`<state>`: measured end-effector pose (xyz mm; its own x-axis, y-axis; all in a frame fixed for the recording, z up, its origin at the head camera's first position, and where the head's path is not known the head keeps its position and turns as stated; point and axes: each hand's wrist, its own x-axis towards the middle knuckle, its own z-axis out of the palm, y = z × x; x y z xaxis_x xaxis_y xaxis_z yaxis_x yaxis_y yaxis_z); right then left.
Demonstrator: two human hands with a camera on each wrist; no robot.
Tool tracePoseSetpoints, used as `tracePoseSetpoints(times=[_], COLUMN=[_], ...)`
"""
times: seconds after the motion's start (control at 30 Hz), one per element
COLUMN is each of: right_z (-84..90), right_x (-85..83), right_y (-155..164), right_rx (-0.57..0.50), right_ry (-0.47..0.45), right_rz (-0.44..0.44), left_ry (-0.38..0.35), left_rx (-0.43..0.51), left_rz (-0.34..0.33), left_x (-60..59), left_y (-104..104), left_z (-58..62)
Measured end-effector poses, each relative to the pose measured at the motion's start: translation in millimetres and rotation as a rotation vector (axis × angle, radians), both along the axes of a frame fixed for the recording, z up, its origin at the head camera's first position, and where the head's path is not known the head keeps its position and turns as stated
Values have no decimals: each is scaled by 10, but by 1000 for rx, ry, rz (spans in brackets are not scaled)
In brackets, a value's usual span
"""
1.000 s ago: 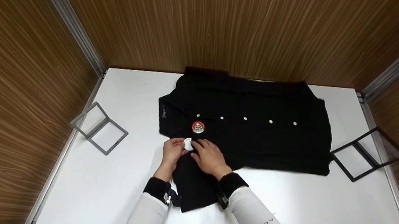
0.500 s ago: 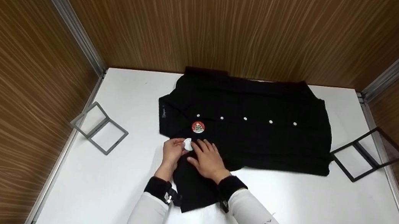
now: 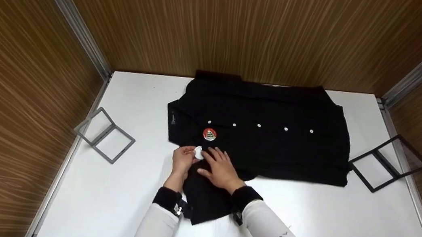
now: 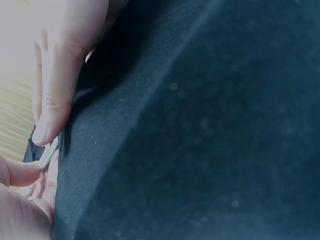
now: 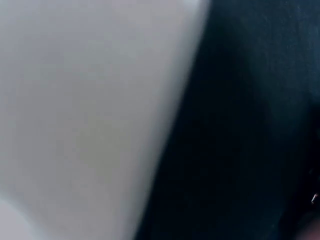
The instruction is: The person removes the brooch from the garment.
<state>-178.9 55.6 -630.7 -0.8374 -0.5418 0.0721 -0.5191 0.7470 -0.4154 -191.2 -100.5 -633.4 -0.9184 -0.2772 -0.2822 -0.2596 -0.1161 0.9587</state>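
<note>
Head view: a black shirt (image 3: 269, 138) is spread flat on the white counter (image 3: 342, 233), its collar toward the left and a row of small pale buttons (image 3: 259, 125) running across its middle. A round red badge (image 3: 209, 134) is pinned near the collar. One short sleeve hangs toward the near edge, between the two forearms clad in white sleeves with black cuffs.

A small white round badge (image 3: 198, 152) is pinched at the shirt's edge by the left hand (image 3: 182, 161), whose fingers are curled round it. The right hand (image 3: 220, 169) is laid on the fabric just beside it, fingers fairly straight and spread, pressing the cloth.

The fabric appears matte and finely woven in the left wrist view, where fingers (image 4: 55, 95) are seen against a fold; the white badge is not made out there. The right wrist view is blurred: only dark cloth beside the pale counter is told apart.

A grey hinged frame (image 3: 105, 135) lies at the left of the counter, a black one (image 3: 388, 162) at the right. Wood-grain walls enclose the counter.
</note>
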Motion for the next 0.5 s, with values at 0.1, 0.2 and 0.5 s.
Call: tracePoseSetpoints(times=[0.1, 0.2, 0.5], right_z=[-7, -8, 17], right_x=[2, 5, -17], right_y=[14, 24, 91], right_rx=[-9, -6, 30], right_ry=[-5, -8, -42], right_rz=[5, 12, 42], left_ry=[-3, -10, -15], left_rx=[-4, -25, -148], left_rz=[2, 3, 5], left_x=[4, 11, 0], left_y=[12, 18, 45], left_z=[2, -1, 7])
